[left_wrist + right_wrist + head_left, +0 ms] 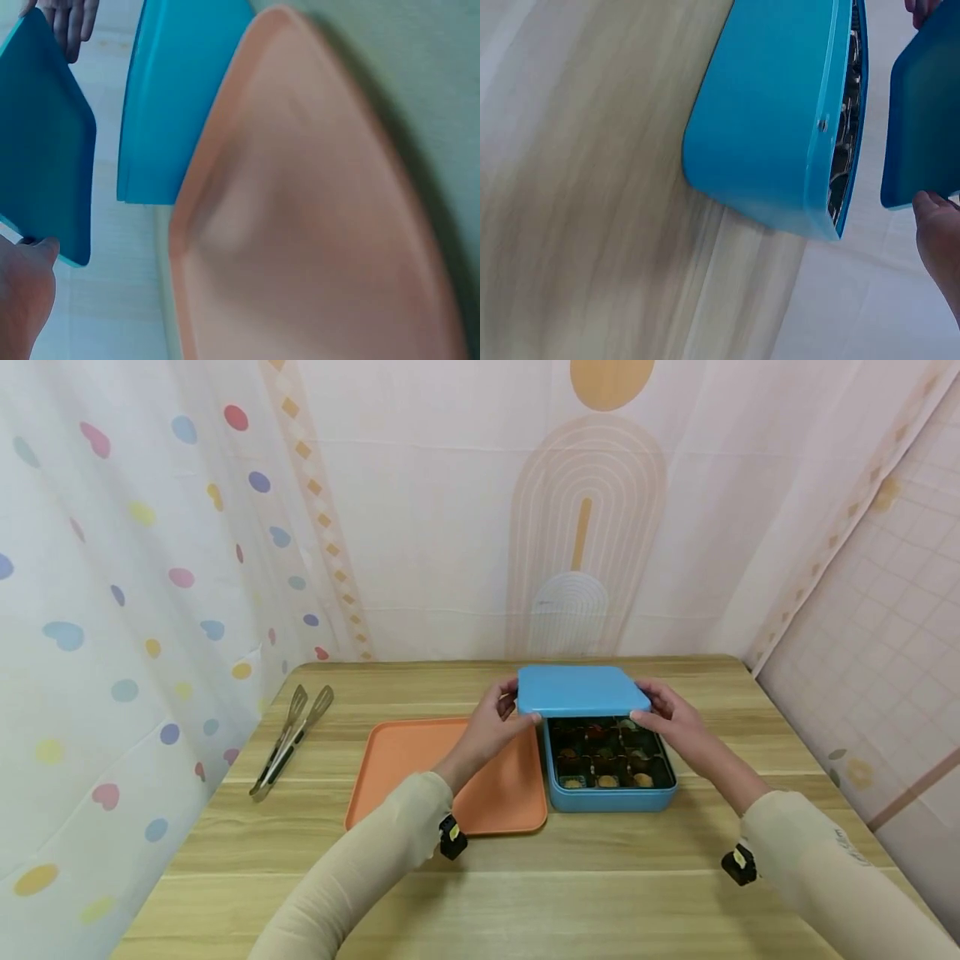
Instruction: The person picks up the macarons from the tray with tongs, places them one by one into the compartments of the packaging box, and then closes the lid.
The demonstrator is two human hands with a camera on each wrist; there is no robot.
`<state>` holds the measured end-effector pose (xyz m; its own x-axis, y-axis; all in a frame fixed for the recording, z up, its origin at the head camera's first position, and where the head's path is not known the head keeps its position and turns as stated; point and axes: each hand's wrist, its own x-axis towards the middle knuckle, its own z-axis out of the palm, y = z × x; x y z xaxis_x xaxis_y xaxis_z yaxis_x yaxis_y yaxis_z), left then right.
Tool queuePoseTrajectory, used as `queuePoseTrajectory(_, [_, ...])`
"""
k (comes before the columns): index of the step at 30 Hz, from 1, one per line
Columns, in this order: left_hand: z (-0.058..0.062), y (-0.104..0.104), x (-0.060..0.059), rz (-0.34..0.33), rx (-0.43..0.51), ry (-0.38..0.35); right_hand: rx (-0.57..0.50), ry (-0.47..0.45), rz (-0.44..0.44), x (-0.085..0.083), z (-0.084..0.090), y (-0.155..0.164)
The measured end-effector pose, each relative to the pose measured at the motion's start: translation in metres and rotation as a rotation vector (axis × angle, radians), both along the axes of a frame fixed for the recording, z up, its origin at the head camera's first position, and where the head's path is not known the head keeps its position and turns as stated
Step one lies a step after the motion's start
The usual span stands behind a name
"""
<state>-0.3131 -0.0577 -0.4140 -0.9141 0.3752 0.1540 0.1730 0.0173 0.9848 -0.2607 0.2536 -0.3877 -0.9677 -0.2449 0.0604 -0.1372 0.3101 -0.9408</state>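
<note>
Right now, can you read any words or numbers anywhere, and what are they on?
Nothing readable. Small dark print on the right sleeve is too small and blurred to read. The blue lid, blue box, orange tray and tongs show no writing.

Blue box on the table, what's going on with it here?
A person holds the blue lid by its two sides, left hand on one edge, right hand on the other. The lid is raised above the back of the blue box, whose small compartments show underneath with dark items in them. An orange tray lies right beside the box on its left, and metal tongs rest further left on the wooden table.
</note>
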Motion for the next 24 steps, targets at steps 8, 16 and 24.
queuePoseTrajectory(8, [-0.008,0.002,0.012,-0.041,-0.102,0.013,0.045,-0.019,0.061,0.009,-0.001,0.013])
queuePoseTrajectory(16, [-0.017,0.008,0.022,-0.075,-0.143,0.017,0.090,-0.043,0.099,0.018,-0.009,0.025])
queuePoseTrajectory(24, [-0.025,0.016,0.034,-0.101,-0.142,-0.002,0.108,-0.067,0.120,0.028,-0.016,0.035])
